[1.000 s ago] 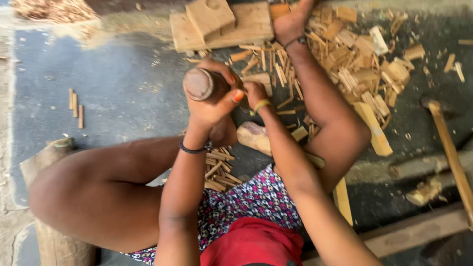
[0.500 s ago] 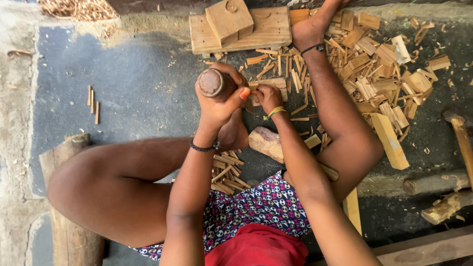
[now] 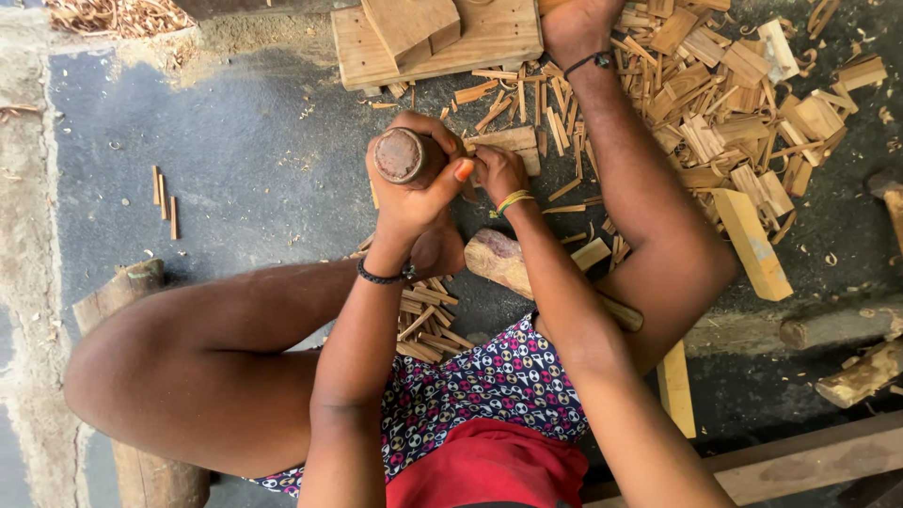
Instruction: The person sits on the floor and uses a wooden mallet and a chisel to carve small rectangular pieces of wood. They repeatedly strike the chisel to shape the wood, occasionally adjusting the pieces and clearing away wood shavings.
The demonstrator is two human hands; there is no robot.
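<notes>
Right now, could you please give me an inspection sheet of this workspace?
Surface: dark grey floor, dusty, strewn with chips.
Job's things: round wooden mallet gripped in the left hand; small wood block under the right hand.
Clutter: heap of split wood sticks on the right; more sticks between the legs; three sticks apart on the left; a yellowish wood piece.
Grippers: left hand closed round the mallet; right hand pinching at the block.
Cables: nothing seen.
Surroundings: wooden board at the top, logs at lower left, shavings at upper left.
</notes>
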